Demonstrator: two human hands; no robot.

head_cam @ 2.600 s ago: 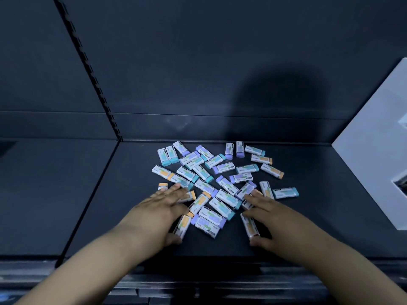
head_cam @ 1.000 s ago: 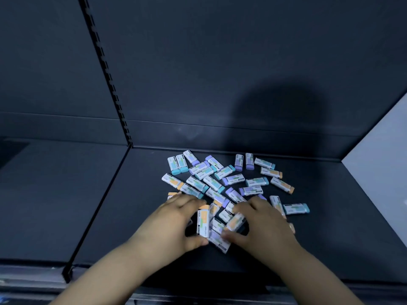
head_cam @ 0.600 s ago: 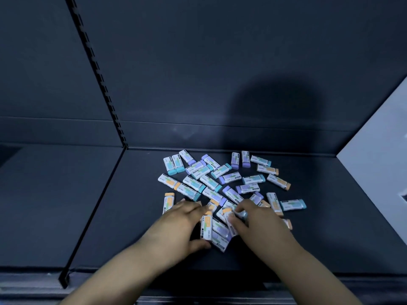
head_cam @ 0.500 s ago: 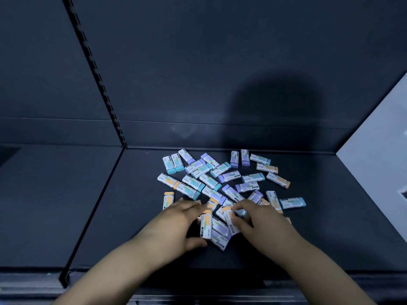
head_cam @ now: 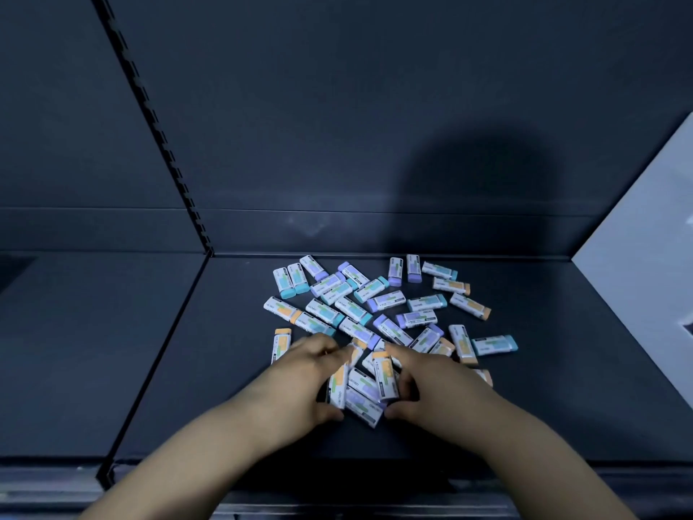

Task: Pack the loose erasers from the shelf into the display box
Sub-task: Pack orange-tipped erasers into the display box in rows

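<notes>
Pastel-sleeved erasers [head_cam: 375, 313] lie scattered on the dark shelf [head_cam: 562, 407]; likely light, stiff blocks with slick paper sleeves; left hand [head_cam: 300, 380] and right hand [head_cam: 431, 384] each curl round a few at the heap's near edge; best pinched across the long sides.

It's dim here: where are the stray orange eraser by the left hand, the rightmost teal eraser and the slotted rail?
Orange eraser [head_cam: 282, 343]: head view, wrapper's middle.
Teal eraser [head_cam: 495, 345]: head view, wrapper's middle.
Rail [head_cam: 159, 140]: head view, halfway up.
</notes>
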